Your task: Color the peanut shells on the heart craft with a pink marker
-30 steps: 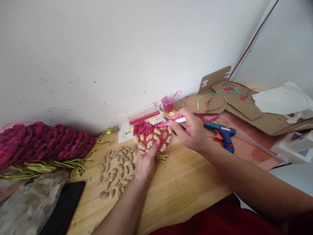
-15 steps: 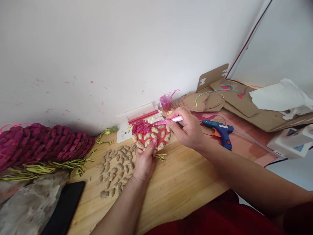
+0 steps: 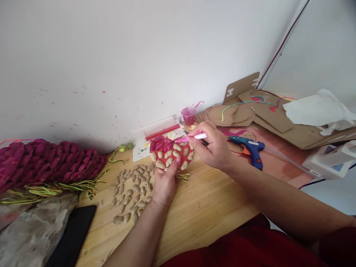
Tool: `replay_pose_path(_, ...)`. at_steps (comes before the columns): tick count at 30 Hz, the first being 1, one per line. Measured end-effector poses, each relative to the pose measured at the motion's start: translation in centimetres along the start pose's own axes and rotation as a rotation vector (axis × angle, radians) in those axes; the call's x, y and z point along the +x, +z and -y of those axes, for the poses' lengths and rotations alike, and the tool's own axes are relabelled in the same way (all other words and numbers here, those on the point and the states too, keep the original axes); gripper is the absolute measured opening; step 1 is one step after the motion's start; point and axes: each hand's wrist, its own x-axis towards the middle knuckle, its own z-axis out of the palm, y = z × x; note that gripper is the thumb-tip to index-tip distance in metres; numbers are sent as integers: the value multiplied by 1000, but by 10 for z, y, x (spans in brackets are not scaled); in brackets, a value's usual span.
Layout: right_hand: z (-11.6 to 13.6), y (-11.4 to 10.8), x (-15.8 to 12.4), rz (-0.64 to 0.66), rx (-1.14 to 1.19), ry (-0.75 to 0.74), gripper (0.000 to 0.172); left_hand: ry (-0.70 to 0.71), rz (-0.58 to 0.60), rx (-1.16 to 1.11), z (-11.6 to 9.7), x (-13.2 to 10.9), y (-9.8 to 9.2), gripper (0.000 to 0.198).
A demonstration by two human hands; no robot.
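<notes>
My left hand grips the near edge of a red plaque covered with peanuts, its thumb on the front. Peanuts at the plaque's upper left are painted magenta; the others are bare tan. In my right hand is a paintbrush with a white handle, held in a pinch. Its pink tip touches the plaque's top near the painted peanuts. Behind the hands stands a clear cup of magenta paint. Loose peanuts lie on the table to the left of my left hand.
A row of magenta peanut plaques with yellow-green strings fills the left side. A blue glue gun lies right of my right hand. Cardboard cutouts are stacked along the wall. A black flat object and a plastic bag sit at front left.
The brush tip has shifted very slightly left along the plaque's top. My left thumb and the plaque's lower part have moved a little to the right. Both grips stay the same.
</notes>
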Motion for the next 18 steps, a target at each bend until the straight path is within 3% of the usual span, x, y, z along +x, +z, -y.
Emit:
replay_pose_path(9,3,-1,1,30,-19,18,8,83,25,85,7,1,-5,41)
replay_pose_path(18,4,0,0,24,-43,7,7,76,14,59,8,1,-5,38)
